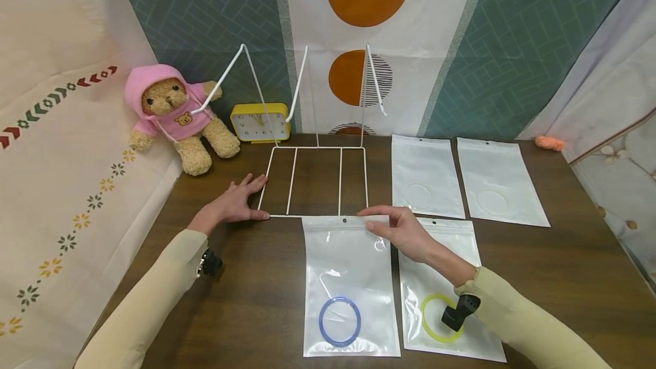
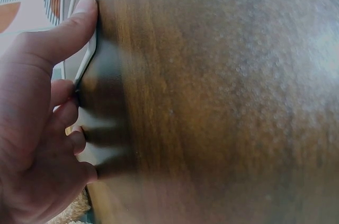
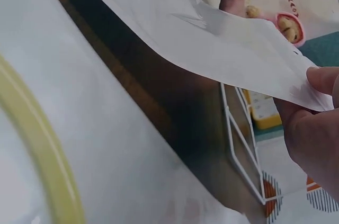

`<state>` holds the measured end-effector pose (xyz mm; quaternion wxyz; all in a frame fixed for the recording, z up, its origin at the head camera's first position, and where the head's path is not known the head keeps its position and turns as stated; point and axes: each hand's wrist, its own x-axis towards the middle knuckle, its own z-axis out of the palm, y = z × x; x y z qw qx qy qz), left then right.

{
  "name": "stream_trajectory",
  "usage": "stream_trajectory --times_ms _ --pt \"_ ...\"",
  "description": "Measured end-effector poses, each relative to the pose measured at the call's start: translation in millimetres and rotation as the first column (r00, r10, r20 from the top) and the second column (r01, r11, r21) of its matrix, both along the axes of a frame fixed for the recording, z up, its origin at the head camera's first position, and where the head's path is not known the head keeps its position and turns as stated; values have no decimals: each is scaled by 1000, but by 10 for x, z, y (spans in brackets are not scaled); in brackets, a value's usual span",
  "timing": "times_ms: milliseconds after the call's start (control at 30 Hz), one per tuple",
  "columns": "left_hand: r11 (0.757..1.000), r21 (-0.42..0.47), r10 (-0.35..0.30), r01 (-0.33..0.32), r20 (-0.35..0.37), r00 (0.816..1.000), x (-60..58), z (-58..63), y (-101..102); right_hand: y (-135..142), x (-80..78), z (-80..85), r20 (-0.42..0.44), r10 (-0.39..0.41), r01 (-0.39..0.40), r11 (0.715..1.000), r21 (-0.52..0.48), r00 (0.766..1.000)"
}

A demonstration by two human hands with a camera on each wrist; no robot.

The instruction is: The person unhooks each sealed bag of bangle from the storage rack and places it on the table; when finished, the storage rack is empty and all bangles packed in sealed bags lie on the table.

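A white wire rack (image 1: 340,181) with three upright hooked prongs stands on the table. My left hand (image 1: 237,201) touches its front left corner, fingers spread, thumb along the front bar; in the left wrist view the thumb (image 2: 79,23) lies against the white wire. With thumb and fingers, my right hand (image 1: 402,231) pinches the top right corner of a white zip pouch (image 1: 348,266) that has a blue ring showing near its bottom and a small hole at the top. In the right wrist view this pouch (image 3: 201,44) is lifted and bends toward the pinching fingers.
Under my right forearm lies a pouch with a yellow ring (image 1: 435,255). Two more white pouches, one nearer (image 1: 425,169) and one farther right (image 1: 499,181), lie behind. A teddy bear (image 1: 176,110) and yellow clock (image 1: 259,122) stand at the back left; an orange item (image 1: 550,142) sits back right.
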<state>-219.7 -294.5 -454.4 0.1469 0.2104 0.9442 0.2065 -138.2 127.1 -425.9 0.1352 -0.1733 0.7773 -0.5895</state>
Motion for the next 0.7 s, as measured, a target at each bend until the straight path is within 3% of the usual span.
stream_trajectory --times_ms 433,700 --pt "1000 -3 4 -4 5 1000 -8 -8 -7 -28 15 -147 47 -31 34 998 -51 998" --pt "1000 3 2 -2 8 1000 -6 -10 -3 -40 21 -201 22 -27 28 999 -35 999"
